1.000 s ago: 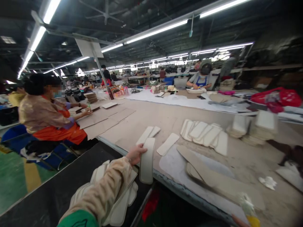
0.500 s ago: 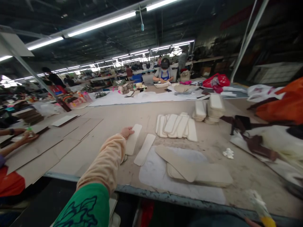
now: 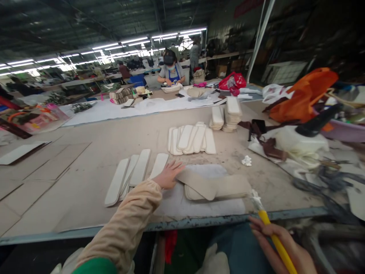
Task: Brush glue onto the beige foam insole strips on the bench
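Observation:
My left hand (image 3: 169, 175) reaches over the table with fingers spread, resting on the end of a tan insole-shaped piece (image 3: 196, 182) atop a small stack (image 3: 228, 187) on a white sheet (image 3: 199, 203). Just left of the hand lie several cream strips (image 3: 134, 173) in a loose row. My right hand (image 3: 281, 247) is at the bottom right, below the table edge, shut on a yellow-handled brush (image 3: 268, 222) whose white bristles point up toward the stack.
A fanned group of cream strips (image 3: 191, 139) and two stacks (image 3: 226, 116) lie farther back. Brown straps, white material and an orange bag (image 3: 302, 95) crowd the right. Cardboard sheets (image 3: 42, 167) cover the left. A person (image 3: 171, 72) works at the far end.
The view swung right. My left hand set a cream strip down in the row, let it go, then moved right onto the tan stack. My right hand with the brush came into view.

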### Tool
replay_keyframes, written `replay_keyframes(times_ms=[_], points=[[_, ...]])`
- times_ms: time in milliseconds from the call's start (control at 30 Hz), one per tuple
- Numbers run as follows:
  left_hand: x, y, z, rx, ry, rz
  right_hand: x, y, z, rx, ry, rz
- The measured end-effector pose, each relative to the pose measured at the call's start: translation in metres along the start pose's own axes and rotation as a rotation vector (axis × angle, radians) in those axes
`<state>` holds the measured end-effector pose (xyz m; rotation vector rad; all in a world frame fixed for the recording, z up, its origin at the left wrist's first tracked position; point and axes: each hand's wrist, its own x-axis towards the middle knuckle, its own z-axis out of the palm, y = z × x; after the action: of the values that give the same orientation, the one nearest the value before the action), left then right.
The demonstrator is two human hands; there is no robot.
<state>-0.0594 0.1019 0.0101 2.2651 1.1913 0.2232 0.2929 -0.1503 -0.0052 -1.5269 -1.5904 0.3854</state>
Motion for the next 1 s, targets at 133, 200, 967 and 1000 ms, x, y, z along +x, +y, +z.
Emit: replay_keyframes(times_ms=[133, 200, 967, 1000], points=[[0.010, 0.011, 0.013, 0.225, -0.183, 0.116, 0.001, -0.006, -0.001, 0.008, -0.102, -0.057], [0.016, 0.011, 0.010, 0.248, -0.206, 0.120, -0.001, -0.007, -0.003, 0.004, -0.092, -0.051], [0.000, 0.149, 0.071, -0.035, 0.211, -0.125, 0.014, 0.004, -0.007, 0.161, 0.053, 0.063], [0.000, 0.151, 0.079, -0.034, 0.194, -0.131, 0.013, 0.009, -0.007, 0.145, 0.048, 0.073]])
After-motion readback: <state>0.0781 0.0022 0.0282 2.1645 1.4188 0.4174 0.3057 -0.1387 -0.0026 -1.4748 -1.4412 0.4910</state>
